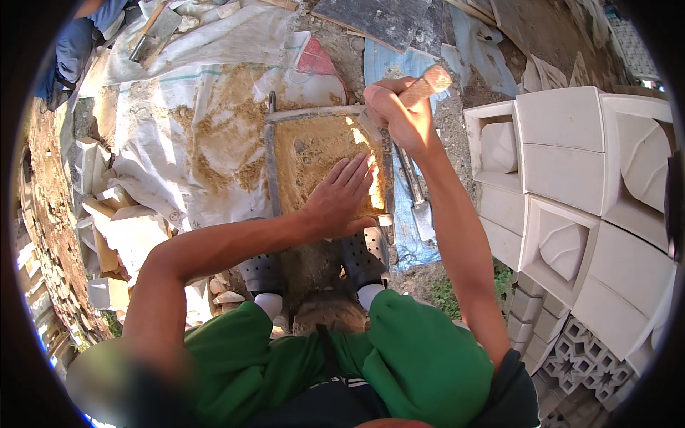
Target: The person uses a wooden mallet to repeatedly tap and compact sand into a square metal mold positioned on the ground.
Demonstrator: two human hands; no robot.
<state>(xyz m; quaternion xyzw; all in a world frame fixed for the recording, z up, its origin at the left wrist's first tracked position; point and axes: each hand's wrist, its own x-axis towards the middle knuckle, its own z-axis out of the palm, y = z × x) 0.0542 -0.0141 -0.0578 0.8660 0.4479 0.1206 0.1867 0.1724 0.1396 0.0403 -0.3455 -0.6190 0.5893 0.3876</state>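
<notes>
Tan sand (307,167), damp-looking and crumbly, beneath the fingers (349,171) of the left hand (332,207): extends them straight and close together, thumb out sideways over the near edge, palm down and apparently grasping nothing, perhaps for steadiness; cannot tell pressing from hovering. Curls the right hand (405,118) into a tight fist round the stubby brown handle of a tool (430,80), raised over the far right corner with the butt pointing up and away, likely for a firm hold; cannot tell the shape of the working end, mostly hidden below the fist. Around the sand, a grey frame (272,171), roughly rectangular and straight-sided, set just beyond the black, hole-punched clogs (258,272), seemingly for containment and for easy reach of both hands. Just right of the frame, a flat-bladed, slim-shafted trowel (422,220), laid on a creased blue sheet (414,257), probably for handiness. To the left, a rumpled white sheet (153,132), woven-looking and smeared with sand, perhaps as ground cover. Nearer in, smooth green shorts (424,357) over parted knees, giving room for a straddling reach. Farther right, chalky pale blocks (560,118), stacked tight, some recessed around leaf-like reliefs, with star-pierced lattice (581,364) below. At the far left, jagged offcuts (135,235); at the top, a dark, dusty slab (378,21).
</notes>
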